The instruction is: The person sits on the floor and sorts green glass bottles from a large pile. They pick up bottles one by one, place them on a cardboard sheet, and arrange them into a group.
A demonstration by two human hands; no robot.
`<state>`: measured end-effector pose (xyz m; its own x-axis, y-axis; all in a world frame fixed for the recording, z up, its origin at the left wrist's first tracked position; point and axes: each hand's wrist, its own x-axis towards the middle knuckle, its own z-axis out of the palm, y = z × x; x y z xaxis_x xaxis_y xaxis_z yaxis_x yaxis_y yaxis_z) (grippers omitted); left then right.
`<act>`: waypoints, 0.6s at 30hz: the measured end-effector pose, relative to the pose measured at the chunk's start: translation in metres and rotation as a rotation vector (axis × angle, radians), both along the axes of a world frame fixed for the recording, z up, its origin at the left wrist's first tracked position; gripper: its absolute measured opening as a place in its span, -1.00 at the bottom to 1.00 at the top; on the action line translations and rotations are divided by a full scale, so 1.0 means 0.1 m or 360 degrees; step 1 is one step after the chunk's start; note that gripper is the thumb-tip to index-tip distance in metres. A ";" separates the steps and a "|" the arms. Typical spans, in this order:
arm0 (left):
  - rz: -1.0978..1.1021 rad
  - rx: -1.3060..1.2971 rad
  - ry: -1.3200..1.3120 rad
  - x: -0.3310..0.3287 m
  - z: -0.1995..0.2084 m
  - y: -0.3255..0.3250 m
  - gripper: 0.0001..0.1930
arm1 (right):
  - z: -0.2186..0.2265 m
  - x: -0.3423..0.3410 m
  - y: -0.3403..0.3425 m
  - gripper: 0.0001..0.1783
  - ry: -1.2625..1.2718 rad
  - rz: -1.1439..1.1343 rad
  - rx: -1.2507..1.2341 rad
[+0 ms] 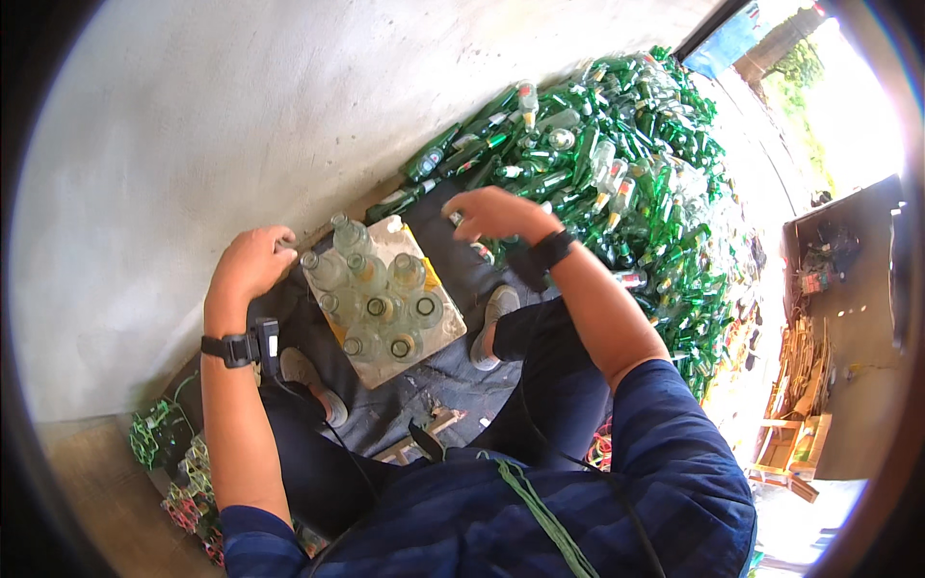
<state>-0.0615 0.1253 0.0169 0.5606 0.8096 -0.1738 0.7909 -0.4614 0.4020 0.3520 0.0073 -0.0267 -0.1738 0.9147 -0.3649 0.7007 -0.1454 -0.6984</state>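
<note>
A low, square-topped stand [383,374] between my feet carries several clear glass bottles [383,308], upright and grouped together. My left hand [252,262] is left of the group, its fingers bent and slightly apart with nothing visible in them. It is close to the bottle at the left corner and seems not to touch it. Over the near edge of the green bottle heap [636,144], my right hand [499,214] stretches leftward, thumb and fingers apart and somewhat blurred. A bottle end shows just beneath that hand; no grip on it is visible.
A pale wall [231,106] runs along the left and far side. Dark sheeting [438,390] covers the floor around my shoes [496,323]. Tangled netting and cords [159,433] lie at lower left. Wooden pieces [795,433] stand at the right, near a bright opening.
</note>
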 end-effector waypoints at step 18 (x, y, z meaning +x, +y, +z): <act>0.0037 -0.0063 -0.0014 -0.01 0.06 -0.01 -0.65 | -2.07 2.81 -0.76 -0.81 -0.0657 -0.0445 -0.0372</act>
